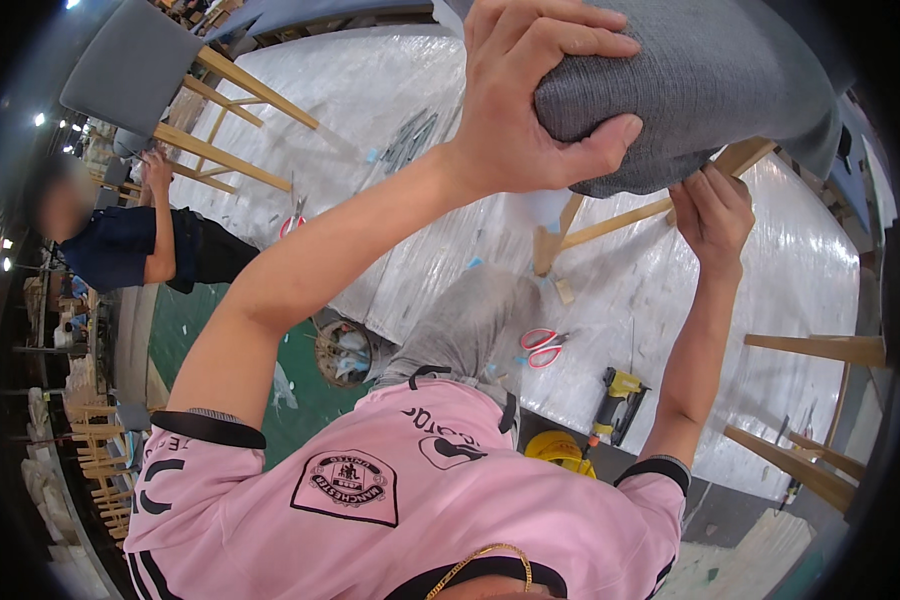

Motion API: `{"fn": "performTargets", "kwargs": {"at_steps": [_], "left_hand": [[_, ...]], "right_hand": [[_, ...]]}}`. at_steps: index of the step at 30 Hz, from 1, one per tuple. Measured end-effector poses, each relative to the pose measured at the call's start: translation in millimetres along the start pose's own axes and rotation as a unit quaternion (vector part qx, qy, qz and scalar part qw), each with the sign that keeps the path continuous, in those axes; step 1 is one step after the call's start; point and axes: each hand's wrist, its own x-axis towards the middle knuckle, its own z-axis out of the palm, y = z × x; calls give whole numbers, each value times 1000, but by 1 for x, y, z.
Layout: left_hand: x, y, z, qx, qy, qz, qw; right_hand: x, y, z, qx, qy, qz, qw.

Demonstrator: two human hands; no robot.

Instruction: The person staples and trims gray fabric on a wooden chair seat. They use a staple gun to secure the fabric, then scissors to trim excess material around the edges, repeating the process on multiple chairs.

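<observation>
A chair with a dark grey woven fabric cover [710, 80] and light wooden legs [610, 230] fills the upper right, close to me. My left hand [530, 110] clasps the padded corner, fingers over the top and thumb along its lower side. Under the padded part, my right hand [715, 210] has its fingers curled tightly at the fabric's lower edge, beside a wooden piece. Exactly what those fingertips pinch is hidden. The chair's far side lies out of sight.
Red-handled scissors [543, 347] and a yellow nail gun [618, 400] lie on the plastic-wrapped table [690, 330]. A yellow object [558, 452] sits near my waist. At left, a person [120, 235] stands by another grey chair [135, 65]. More wooden legs [815, 349] jut in from the right.
</observation>
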Motion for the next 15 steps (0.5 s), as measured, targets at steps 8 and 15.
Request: {"fn": "performTargets", "kwargs": {"at_steps": [8, 15], "left_hand": [[4, 3, -2, 8, -4, -1, 1000], [5, 6, -1, 14, -11, -14, 1000]], "right_hand": [[6, 8, -10, -9, -37, -18, 999], [3, 5, -9, -14, -48, 7, 999]]}}
